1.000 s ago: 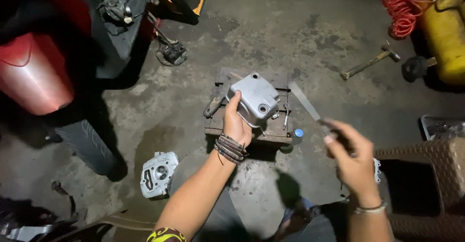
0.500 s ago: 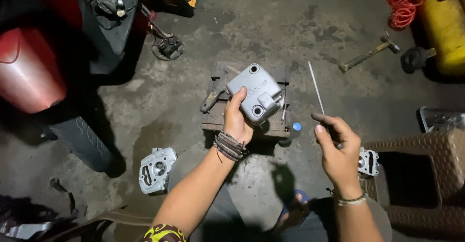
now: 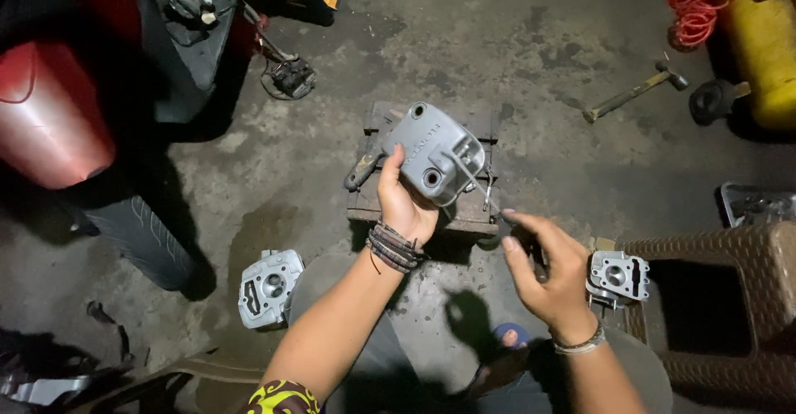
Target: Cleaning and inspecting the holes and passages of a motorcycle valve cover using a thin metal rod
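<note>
My left hand (image 3: 403, 201) grips a grey metal engine cover (image 3: 434, 154) and holds it up over a small wooden block (image 3: 421, 205) on the concrete floor. My right hand (image 3: 543, 269) holds a thin metal rod-like tool (image 3: 470, 175) by its dark handle; the tool's tip rests against the cover's face. Dark cord bracelets circle my left wrist, and a metal bracelet is on my right wrist.
A grey cylinder head (image 3: 269, 286) lies on the floor at left, another (image 3: 618, 277) beside a brown wicker stool (image 3: 720, 298). A red motorcycle (image 3: 58, 116) stands at left. A hammer (image 3: 633, 92), yellow tank (image 3: 767, 45) and orange coiled hose (image 3: 695, 0) lie at the back right.
My right hand swung the thin tool from pointing up and away to lying against the cover. My left hand kept hold of the cover and tilted it slightly.
</note>
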